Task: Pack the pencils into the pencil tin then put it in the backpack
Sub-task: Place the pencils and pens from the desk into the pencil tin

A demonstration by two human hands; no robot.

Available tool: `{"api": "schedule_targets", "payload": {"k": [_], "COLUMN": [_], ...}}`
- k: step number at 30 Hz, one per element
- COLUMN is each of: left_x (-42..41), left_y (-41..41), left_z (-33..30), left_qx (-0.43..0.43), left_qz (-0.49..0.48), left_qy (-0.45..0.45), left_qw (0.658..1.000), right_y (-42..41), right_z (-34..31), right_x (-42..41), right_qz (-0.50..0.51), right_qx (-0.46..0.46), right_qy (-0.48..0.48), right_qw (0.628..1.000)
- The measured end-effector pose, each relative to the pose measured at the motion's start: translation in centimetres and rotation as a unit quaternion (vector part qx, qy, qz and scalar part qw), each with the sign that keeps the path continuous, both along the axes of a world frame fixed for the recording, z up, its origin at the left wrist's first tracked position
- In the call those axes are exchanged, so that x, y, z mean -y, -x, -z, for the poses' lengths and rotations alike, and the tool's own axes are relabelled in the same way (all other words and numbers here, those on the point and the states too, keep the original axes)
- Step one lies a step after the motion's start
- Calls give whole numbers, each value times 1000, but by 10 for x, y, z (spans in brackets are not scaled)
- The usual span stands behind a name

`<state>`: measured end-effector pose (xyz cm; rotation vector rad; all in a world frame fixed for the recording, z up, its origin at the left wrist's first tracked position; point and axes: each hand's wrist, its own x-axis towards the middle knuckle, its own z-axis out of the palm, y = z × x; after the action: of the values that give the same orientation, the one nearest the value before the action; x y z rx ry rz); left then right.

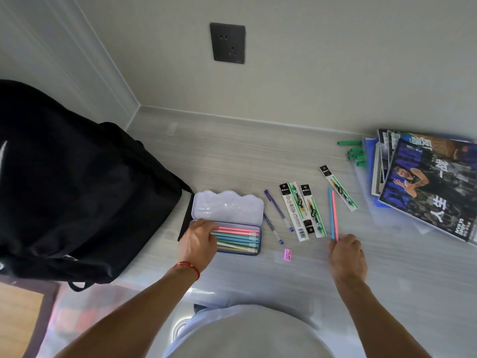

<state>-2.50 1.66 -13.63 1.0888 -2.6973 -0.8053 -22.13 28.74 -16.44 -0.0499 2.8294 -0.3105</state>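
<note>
The pencil tin (229, 210) lies open on the pale surface, its lilac lid folded back. Several pastel pencils (236, 237) lie side by side in its blue base. My left hand (197, 241) rests on the tin's left end, fingers over the pencil tips. My right hand (347, 253) grips the near ends of two pencils (333, 213), one blue and one pink, which point away from me. The black backpack (69, 182) stands to the left of the tin, touching the wall corner.
Two purple pens (277, 217), three packaged refills (307, 210) and a pink sharpener (287, 254) lie between tin and right hand. A stack of magazines (428, 187) and green markers (355, 152) sit at the far right. A wall socket (227, 43) is above.
</note>
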Motion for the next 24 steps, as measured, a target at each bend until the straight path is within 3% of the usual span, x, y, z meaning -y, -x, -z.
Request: {"api": "schedule_targets", "payload": {"k": [9, 21, 24], "left_x": [5, 32, 39], "left_y": [-8, -11, -11], "left_z": [7, 21, 24], "left_qx": [-7, -39, -64], "left_qz": [-4, 26, 34], "left_qy": [-26, -72, -85], "left_qw": [1000, 996, 994], "right_y": [-3, -43, -55], "right_z": [-5, 6, 3], "right_x": [3, -7, -3], "right_qz": [13, 27, 46], "right_qx": [73, 38, -8], "right_qy": [-27, 1, 7], "right_qw": [997, 999, 999]}}
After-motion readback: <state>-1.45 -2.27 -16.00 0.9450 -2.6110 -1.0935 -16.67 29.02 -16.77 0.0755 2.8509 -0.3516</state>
